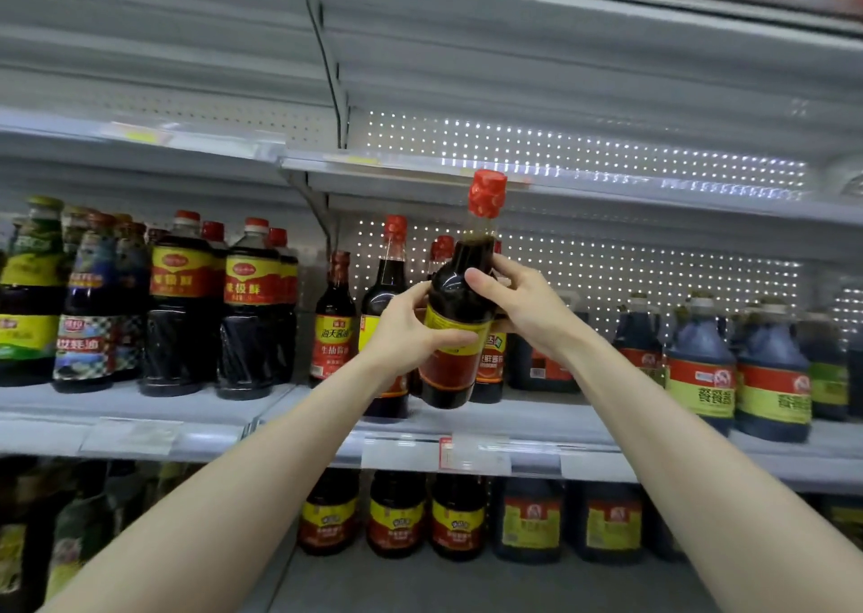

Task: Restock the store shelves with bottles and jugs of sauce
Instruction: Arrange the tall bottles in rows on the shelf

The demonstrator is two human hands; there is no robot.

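Observation:
A dark sauce bottle (460,295) with a red cap and a yellow-and-red label hangs upright just above the middle shelf (537,418). My left hand (411,327) grips its label from the left. My right hand (523,304) grips its shoulder from the right. Behind it stand similar red-capped sauce bottles (387,285), partly hidden by my hands and the held bottle.
Large dark bottles (180,304) fill the middle shelf at the left; jugs (700,360) with yellow-and-red labels stand at the right. The lower shelf holds more bottles (397,514) and jugs (530,519). The upper shelf (560,183) shows only bare pegboard behind it.

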